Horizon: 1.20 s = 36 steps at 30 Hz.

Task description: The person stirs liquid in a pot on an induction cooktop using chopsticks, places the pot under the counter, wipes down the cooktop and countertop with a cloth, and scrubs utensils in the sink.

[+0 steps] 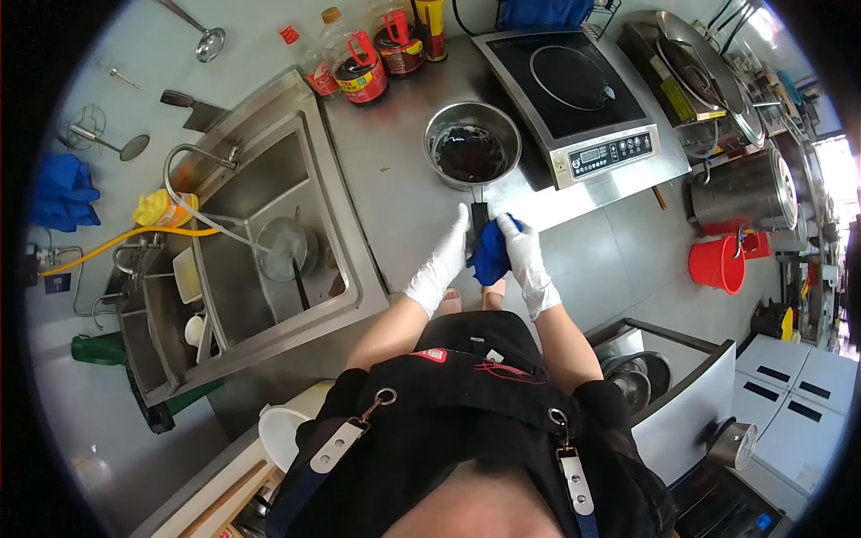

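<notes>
Gripping a bunched blue cloth [491, 255] in the right hand [520, 251], fingers pressed into the folds; cloth sits against the handle's right side. Left hand [448, 255] opposite, its fingers alongside the black handle [480, 215]; cannot tell whether they close around it. White gloves on both.

Bearings taken from the hands, 12 at the top of the view.

12 o'clock: steel saucepan [472, 145], upright on the metal counter [386, 166], handle pointing to 6. Something dark and shiny covers its bottom; cannot tell whether liquid or residue.

1 to 2 o'clock: induction cooker [569, 94] on the same counter, just beside the saucepan, black glass marked with a ring, control panel along its near edge.

Between 2 and 3 o'clock: large steel stockpot [737, 190]. 3 o'clock: red bucket [716, 264], below it.

9 o'clock: steel sink [260, 314]. Water runs from a pale hose [213, 218] into a pan [285, 249] lying in the basin.

10 o'clock: cleaver [195, 109] against the wall.

11 o'clock: bottles [361, 79] grouped at the back of the counter, red caps and handles showing
</notes>
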Each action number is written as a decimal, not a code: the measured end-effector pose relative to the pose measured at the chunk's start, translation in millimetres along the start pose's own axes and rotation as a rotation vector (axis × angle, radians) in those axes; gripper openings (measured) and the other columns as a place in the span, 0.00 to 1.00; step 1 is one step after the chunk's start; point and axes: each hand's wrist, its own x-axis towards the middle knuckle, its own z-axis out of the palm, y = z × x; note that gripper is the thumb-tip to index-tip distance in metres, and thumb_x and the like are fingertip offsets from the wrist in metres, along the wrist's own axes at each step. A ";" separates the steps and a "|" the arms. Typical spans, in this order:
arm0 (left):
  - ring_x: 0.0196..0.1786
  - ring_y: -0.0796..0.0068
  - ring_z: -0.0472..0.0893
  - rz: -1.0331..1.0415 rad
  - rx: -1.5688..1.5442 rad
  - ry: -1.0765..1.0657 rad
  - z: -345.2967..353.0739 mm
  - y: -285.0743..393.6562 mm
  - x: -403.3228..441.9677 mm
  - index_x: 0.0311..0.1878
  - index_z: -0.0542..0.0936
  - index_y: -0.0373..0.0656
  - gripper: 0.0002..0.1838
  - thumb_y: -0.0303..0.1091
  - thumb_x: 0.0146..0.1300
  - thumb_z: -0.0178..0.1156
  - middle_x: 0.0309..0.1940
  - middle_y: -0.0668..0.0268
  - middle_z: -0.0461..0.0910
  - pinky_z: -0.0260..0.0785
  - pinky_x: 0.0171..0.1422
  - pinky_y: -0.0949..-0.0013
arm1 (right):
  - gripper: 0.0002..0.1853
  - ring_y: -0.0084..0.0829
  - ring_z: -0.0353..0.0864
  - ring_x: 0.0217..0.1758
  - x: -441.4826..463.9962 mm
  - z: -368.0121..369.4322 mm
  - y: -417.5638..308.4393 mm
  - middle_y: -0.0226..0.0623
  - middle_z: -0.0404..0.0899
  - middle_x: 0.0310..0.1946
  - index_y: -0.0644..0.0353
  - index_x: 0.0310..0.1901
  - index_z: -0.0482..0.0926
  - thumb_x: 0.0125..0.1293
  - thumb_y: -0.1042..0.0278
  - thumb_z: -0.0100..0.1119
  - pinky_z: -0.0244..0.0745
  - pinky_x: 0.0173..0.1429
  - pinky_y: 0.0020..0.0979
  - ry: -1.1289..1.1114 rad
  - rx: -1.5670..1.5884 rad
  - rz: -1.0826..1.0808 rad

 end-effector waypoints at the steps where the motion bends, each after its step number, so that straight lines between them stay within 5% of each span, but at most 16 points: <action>1: 0.46 0.73 0.79 0.052 -0.006 -0.004 -1.8 -6.8 6.6 0.52 0.78 0.46 0.31 0.65 0.62 0.53 0.45 0.67 0.81 0.72 0.50 0.70 | 0.20 0.23 0.78 0.32 11.1 -8.9 6.7 0.35 0.81 0.33 0.70 0.46 0.78 0.65 0.57 0.62 0.75 0.38 0.26 0.098 0.034 -0.035; 3: 0.38 0.74 0.81 0.120 0.000 0.042 -3.8 -13.0 13.0 0.44 0.80 0.46 0.21 0.56 0.63 0.60 0.36 0.68 0.82 0.75 0.45 0.68 | 0.17 0.22 0.77 0.33 10.8 -16.9 -18.7 0.34 0.80 0.34 0.66 0.44 0.78 0.66 0.57 0.61 0.74 0.38 0.25 0.191 0.257 0.067; 4: 0.34 0.74 0.80 0.115 0.015 0.036 -3.4 -14.4 13.3 0.42 0.79 0.45 0.20 0.54 0.64 0.59 0.33 0.68 0.81 0.75 0.41 0.68 | 0.16 0.24 0.75 0.24 14.3 -15.0 -30.6 0.31 0.79 0.29 0.62 0.41 0.79 0.66 0.56 0.60 0.70 0.29 0.23 0.190 0.418 0.032; 7: 0.17 0.74 0.74 0.159 -0.003 0.070 26.9 -7.4 -10.1 0.33 0.75 0.43 0.16 0.47 0.68 0.56 0.20 0.67 0.76 0.71 0.25 0.71 | 0.18 0.27 0.78 0.34 36.8 -11.4 -31.6 0.35 0.79 0.34 0.64 0.47 0.77 0.66 0.56 0.60 0.73 0.38 0.25 -0.006 0.389 0.065; 9: 0.16 0.75 0.72 0.174 0.049 0.107 24.1 -17.8 0.2 0.33 0.74 0.43 0.15 0.45 0.69 0.55 0.19 0.68 0.75 0.69 0.23 0.71 | 0.20 0.28 0.77 0.47 34.4 19.6 -41.8 0.40 0.79 0.41 0.67 0.50 0.75 0.65 0.59 0.61 0.73 0.50 0.29 0.098 0.107 0.126; 10: 0.16 0.76 0.72 0.182 0.075 0.125 21.0 -22.4 5.9 0.33 0.73 0.43 0.14 0.44 0.69 0.55 0.19 0.69 0.75 0.68 0.22 0.71 | 0.19 0.27 0.79 0.42 61.9 27.7 -7.4 0.39 0.80 0.39 0.67 0.50 0.75 0.64 0.61 0.61 0.75 0.45 0.28 0.221 -0.080 0.092; 12: 0.15 0.77 0.71 0.220 0.156 0.144 20.9 -19.8 7.7 0.35 0.72 0.43 0.13 0.43 0.69 0.55 0.17 0.70 0.72 0.64 0.18 0.71 | 0.18 0.27 0.80 0.35 60.8 35.1 -16.0 0.38 0.82 0.36 0.67 0.48 0.77 0.64 0.62 0.62 0.76 0.38 0.26 0.168 0.116 0.015; 18: 0.12 0.80 0.67 0.179 0.190 0.135 4.7 -3.0 -3.9 0.33 0.71 0.44 0.15 0.45 0.70 0.53 0.15 0.72 0.69 0.60 0.15 0.72 | 0.14 0.26 0.80 0.28 35.0 36.9 -89.0 0.38 0.82 0.31 0.67 0.41 0.79 0.62 0.63 0.63 0.77 0.32 0.26 0.119 0.016 0.040; 19: 0.12 0.80 0.66 0.169 0.196 0.126 1.5 0.4 -7.4 0.33 0.71 0.44 0.15 0.45 0.70 0.53 0.15 0.72 0.69 0.60 0.15 0.72 | 0.07 0.24 0.78 0.21 53.5 32.7 -74.6 0.35 0.81 0.25 0.65 0.36 0.79 0.63 0.69 0.61 0.71 0.24 0.25 0.166 -0.047 -0.010; 20: 0.12 0.80 0.66 0.160 0.201 0.116 -1.9 4.2 -10.3 0.33 0.71 0.44 0.15 0.45 0.70 0.53 0.15 0.72 0.68 0.60 0.15 0.72 | 0.09 0.24 0.78 0.23 48.3 32.0 -93.3 0.36 0.81 0.26 0.67 0.37 0.79 0.61 0.69 0.63 0.72 0.27 0.26 0.142 -0.029 0.054; 23: 0.12 0.80 0.65 0.139 0.254 0.095 -15.4 14.5 -21.2 0.34 0.71 0.43 0.15 0.44 0.70 0.53 0.15 0.72 0.68 0.58 0.15 0.73 | 0.13 0.24 0.78 0.28 123.1 11.2 -46.2 0.37 0.81 0.26 0.70 0.40 0.80 0.58 0.68 0.65 0.73 0.34 0.25 0.176 -0.266 -0.211; 26: 0.11 0.81 0.64 0.087 0.301 0.068 -34.6 26.2 -28.9 0.34 0.71 0.42 0.14 0.44 0.70 0.53 0.15 0.72 0.68 0.57 0.15 0.73 | 0.13 0.25 0.79 0.30 145.2 -1.2 -85.3 0.38 0.81 0.29 0.70 0.40 0.80 0.58 0.70 0.65 0.75 0.35 0.27 -0.127 -0.377 -0.102; 28: 0.11 0.81 0.64 0.047 0.342 0.047 -44.8 34.3 -34.2 0.34 0.71 0.42 0.14 0.43 0.70 0.53 0.15 0.72 0.68 0.56 0.14 0.73 | 0.13 0.24 0.79 0.29 182.4 -1.9 -79.7 0.37 0.81 0.29 0.70 0.42 0.80 0.57 0.73 0.66 0.75 0.35 0.26 -0.180 -0.494 -0.270; 32: 0.11 0.81 0.64 0.020 0.417 -0.005 -62.6 50.0 -32.3 0.33 0.70 0.42 0.15 0.43 0.70 0.53 0.15 0.72 0.67 0.57 0.14 0.73 | 0.12 0.24 0.80 0.31 203.0 18.5 -127.1 0.37 0.82 0.29 0.66 0.43 0.82 0.56 0.74 0.65 0.76 0.37 0.28 -0.405 -0.674 -0.199; 36: 0.12 0.82 0.65 0.010 0.534 -0.015 -71.3 61.2 -30.4 0.34 0.70 0.40 0.15 0.44 0.70 0.53 0.14 0.72 0.67 0.58 0.15 0.73 | 0.12 0.29 0.81 0.31 241.0 55.2 -147.7 0.38 0.82 0.30 0.63 0.41 0.82 0.53 0.72 0.67 0.76 0.41 0.31 -0.560 -0.958 -0.395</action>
